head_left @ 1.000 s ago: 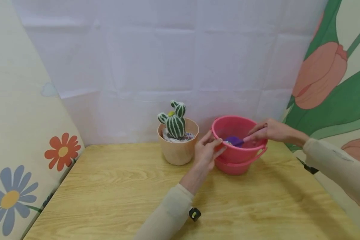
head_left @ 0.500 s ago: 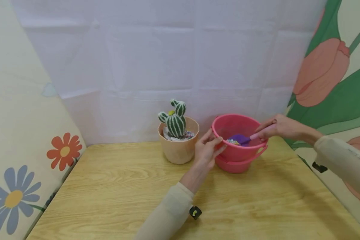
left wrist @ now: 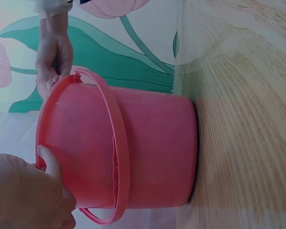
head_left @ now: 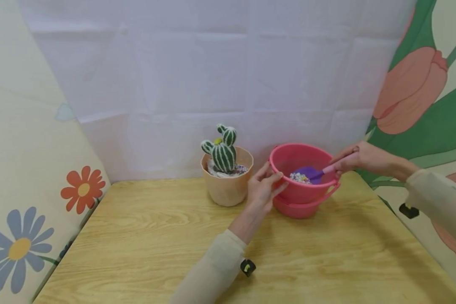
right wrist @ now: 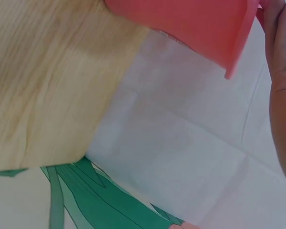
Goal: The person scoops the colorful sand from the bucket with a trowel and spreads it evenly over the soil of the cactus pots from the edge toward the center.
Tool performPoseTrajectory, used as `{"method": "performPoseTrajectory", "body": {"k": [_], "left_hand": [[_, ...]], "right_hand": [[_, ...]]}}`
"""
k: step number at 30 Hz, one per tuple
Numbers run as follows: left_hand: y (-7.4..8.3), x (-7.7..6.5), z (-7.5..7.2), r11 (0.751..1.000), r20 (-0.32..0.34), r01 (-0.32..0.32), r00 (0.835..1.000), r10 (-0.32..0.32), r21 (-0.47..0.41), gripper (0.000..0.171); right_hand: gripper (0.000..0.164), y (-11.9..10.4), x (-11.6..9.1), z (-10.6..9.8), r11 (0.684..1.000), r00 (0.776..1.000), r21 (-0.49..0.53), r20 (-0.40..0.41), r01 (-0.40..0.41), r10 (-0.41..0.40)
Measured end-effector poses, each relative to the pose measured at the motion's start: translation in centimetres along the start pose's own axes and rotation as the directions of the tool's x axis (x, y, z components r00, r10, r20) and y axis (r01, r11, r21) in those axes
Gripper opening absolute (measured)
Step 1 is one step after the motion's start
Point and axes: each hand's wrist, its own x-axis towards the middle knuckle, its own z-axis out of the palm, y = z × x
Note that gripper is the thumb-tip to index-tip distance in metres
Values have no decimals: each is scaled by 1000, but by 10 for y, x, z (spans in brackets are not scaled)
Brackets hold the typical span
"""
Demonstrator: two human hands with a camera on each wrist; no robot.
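The left hand (head_left: 261, 188) pinches the near left rim of the pink bucket (head_left: 297, 194), and the right hand (head_left: 368, 158) has its fingers curled round the handle of a scoop (head_left: 341, 164). This handle passes above the right part of the rim, and the purple blade (head_left: 310, 174) is inside the bucket, just beside many small pale beads (head_left: 299, 178). I cannot tell if these beads lie on the blade or only next to it.

The bucket stands on its base at the back right part of the wooden surface (head_left: 156, 236), near the corner. Its carrying loop (left wrist: 118, 138) hangs down over the outer wall, below the rim. Between the bucket and the right edge of the surface there is only a narrow strip, and the right sleeve (head_left: 441, 198) reaches in from over this edge.

On the other side, a peach pot (head_left: 228, 191) with a striped cactus (head_left: 223, 158) stands close to the back edge. The gap between pot and bucket is small, and the left hand fills much of it. To the left of the pot and in front, a wide stretch of wood runs to the left edge. Behind the back edge hangs a creased white cloth (head_left: 190, 76).
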Motion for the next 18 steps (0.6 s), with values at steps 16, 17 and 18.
{"method": "performPoseTrajectory", "body": {"k": [16,17,18], "left_hand": [[0,-1,-1,1000,21,-11,1000,11,-1,68],[1,-1,-1,1000,22,-10,1000,10,-1,68],[1,-1,-1,1000,22,-10,1000,10,-2,67]], "right_hand": [[31,5,-1,23,846,997,531,-45,-34,68],[30,5,-1,24,836,996,547,-46,-34,71],[30,5,0,25,826,996,563,-47,-35,74]]}}
